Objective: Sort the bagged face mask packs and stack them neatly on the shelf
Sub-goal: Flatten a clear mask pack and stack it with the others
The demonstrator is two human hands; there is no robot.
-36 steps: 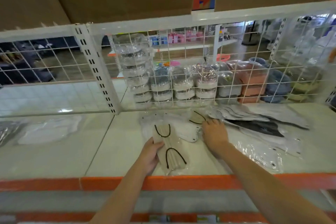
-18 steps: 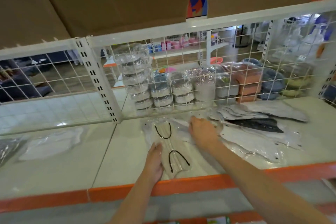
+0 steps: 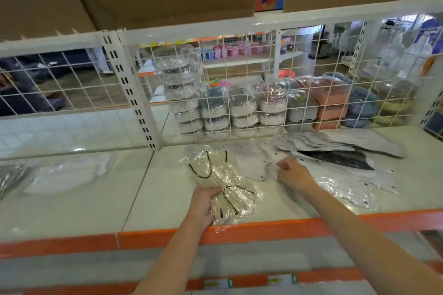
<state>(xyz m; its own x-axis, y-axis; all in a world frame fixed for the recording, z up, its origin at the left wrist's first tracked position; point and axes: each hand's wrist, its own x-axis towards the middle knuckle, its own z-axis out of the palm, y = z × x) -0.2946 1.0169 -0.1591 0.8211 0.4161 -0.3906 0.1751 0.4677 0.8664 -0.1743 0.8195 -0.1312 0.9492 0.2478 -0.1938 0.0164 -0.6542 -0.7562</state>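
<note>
Two hands over white shelf, left hand gripping beige mask pack near shelf's front edge, right hand loosely curled beside white pack, holding nothing, more packs fanned right.

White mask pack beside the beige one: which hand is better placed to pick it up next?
Right. The right hand already has its fingers at the white mask pack, while the left hand grips the beige mask pack.
</note>
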